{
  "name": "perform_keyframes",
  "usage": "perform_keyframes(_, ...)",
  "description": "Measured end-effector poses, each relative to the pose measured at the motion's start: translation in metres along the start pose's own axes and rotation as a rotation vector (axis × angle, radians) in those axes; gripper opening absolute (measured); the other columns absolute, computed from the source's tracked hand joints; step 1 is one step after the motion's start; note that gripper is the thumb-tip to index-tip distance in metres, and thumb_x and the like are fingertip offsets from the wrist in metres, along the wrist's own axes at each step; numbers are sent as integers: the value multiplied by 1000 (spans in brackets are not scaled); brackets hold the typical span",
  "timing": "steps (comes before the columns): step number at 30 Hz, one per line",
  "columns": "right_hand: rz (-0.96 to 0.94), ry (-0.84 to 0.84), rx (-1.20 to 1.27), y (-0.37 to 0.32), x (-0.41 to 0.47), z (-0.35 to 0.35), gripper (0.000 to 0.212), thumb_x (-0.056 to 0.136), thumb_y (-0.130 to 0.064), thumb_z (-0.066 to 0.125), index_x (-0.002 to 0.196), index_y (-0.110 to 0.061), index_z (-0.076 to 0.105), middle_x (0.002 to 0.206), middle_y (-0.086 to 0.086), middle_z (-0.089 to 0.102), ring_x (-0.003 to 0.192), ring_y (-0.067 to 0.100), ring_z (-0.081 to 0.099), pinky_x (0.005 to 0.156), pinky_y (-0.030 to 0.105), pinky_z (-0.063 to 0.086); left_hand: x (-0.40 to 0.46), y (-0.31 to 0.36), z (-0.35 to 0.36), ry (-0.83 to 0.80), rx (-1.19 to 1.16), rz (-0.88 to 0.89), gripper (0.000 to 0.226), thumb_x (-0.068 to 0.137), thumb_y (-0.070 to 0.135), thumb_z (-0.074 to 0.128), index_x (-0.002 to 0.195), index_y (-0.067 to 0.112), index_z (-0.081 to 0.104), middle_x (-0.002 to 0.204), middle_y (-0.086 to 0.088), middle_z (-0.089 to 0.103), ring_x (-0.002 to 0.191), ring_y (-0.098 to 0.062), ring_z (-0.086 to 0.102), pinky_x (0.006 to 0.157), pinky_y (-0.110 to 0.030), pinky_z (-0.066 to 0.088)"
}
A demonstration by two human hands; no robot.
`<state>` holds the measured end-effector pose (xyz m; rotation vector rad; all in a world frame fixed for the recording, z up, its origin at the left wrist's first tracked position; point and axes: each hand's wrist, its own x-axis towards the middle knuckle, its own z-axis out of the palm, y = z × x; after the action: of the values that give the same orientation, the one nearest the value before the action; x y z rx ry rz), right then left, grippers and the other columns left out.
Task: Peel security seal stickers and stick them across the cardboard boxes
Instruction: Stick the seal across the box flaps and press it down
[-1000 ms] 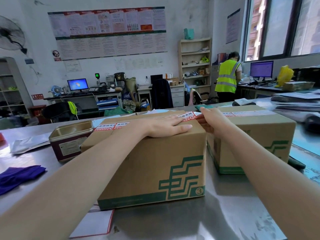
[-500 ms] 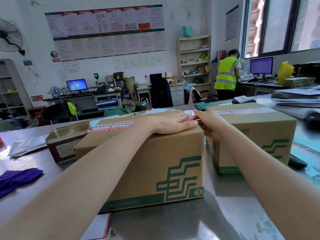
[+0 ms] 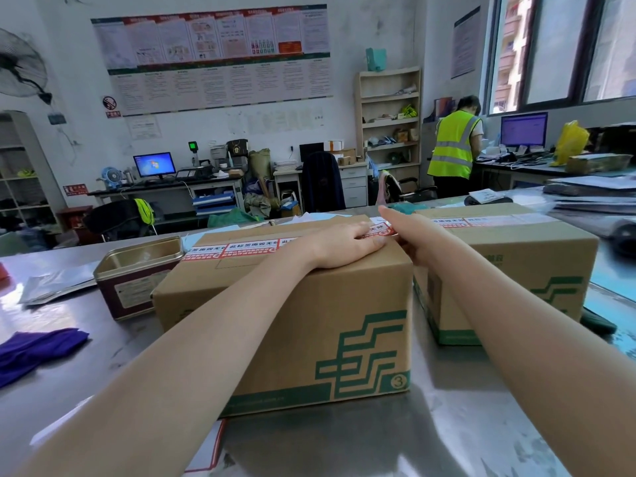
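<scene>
Near cardboard box: left hand flat, pinning seal sticker; right hand grip pinching its free end for tension.

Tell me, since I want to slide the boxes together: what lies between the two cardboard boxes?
Only the right hand fills the gap between near box and far box, in the head view.

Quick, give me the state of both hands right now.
Left hand: open, pressed flat on the seal sticker atop the near box.
Right hand: pinching the sticker's right end at the box edge.
</scene>
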<state>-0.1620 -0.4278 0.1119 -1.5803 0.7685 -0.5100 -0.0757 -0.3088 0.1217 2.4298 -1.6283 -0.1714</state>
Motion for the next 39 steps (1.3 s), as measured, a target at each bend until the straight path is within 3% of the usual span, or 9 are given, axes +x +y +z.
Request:
perform_keyframes(6, -84, 35, -200, -2, 0, 3, 22, 91, -23, 51, 103, -4, 54, 75, 6, 53, 61, 16, 50, 43, 23, 38, 7, -5, 3, -14, 4, 32, 66, 93, 62, 22, 149, 27, 22, 157, 6, 19, 144, -14, 18, 118, -41, 15)
perform_keyframes(10, -85, 26, -111, 1, -5, 4, 27, 96, -23, 48, 112, -2, 53, 82, 9, 53, 61, 15, 48, 29, 13, 35, 10, -7, 5, 10, -6, 19, 80, 78, 72, 18, 147, 31, 27, 156, 8, 24, 142, -15, 24, 116, -43, 19)
perform_keyframes(14, -72, 49, -70, 5, -11, 5, 30, 96, -22, 46, 117, 0, 51, 72, 4, 49, 59, 13, 46, 23, 9, 27, 10, -9, 6, 52, -6, -6, 65, 93, 60, 26, 147, 24, 30, 156, 2, 25, 141, -19, 25, 115, -42, 21)
perform_keyframes(30, -14, 36, 9, 5, -16, 6, 37, 96, -23, 47, 128, -4, 44, 74, 2, 50, 59, 10, 47, 24, 9, 29, 8, -6, 5, 48, 6, -14, 59, 96, 54, 25, 146, 23, 29, 154, -1, 28, 139, -21, 28, 113, -42, 25)
perform_keyframes(32, 13, 14, 45, 5, -16, 6, 32, 96, -24, 49, 122, -6, 48, 76, 2, 52, 61, 11, 50, 28, 11, 35, 9, -7, 5, 48, 3, -18, 60, 96, 55, 25, 147, 23, 29, 155, -1, 27, 140, -21, 28, 113, -43, 24)
perform_keyframes(35, 68, -50, 161, 9, -16, 5, 16, 95, -24, 50, 98, -9, 52, 77, 3, 56, 63, 12, 53, 32, 12, 41, 10, -8, 4, 48, 5, -17, 60, 95, 56, 24, 146, 25, 29, 154, 0, 29, 138, -21, 30, 112, -43, 27)
perform_keyframes(39, 55, -88, 222, 18, -13, 8, 35, 95, -18, 48, 126, -2, 49, 99, 10, 64, 66, 13, 54, 49, 23, 46, 12, -10, 5, 39, -11, -14, 61, 94, 58, 24, 145, 26, 31, 152, 1, 33, 136, -21, 33, 111, -45, 28)
